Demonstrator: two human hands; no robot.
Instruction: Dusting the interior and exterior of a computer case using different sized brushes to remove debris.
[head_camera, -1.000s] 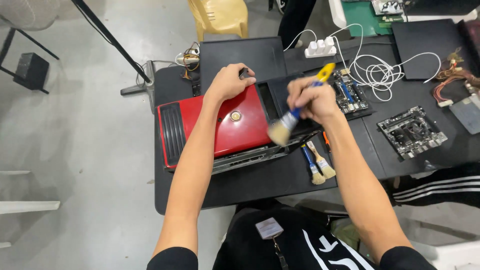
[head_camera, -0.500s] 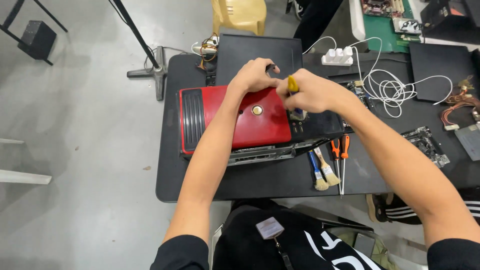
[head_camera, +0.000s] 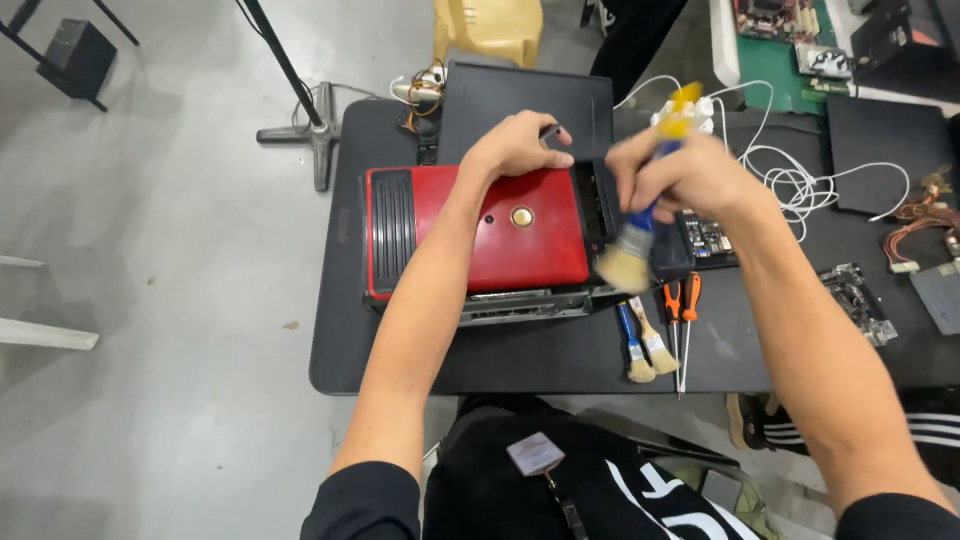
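Bare table (head_camera: 520, 360) in front of the red case (head_camera: 470, 235); brushes (head_camera: 640, 345), screwdrivers (head_camera: 682, 320) crowd its right
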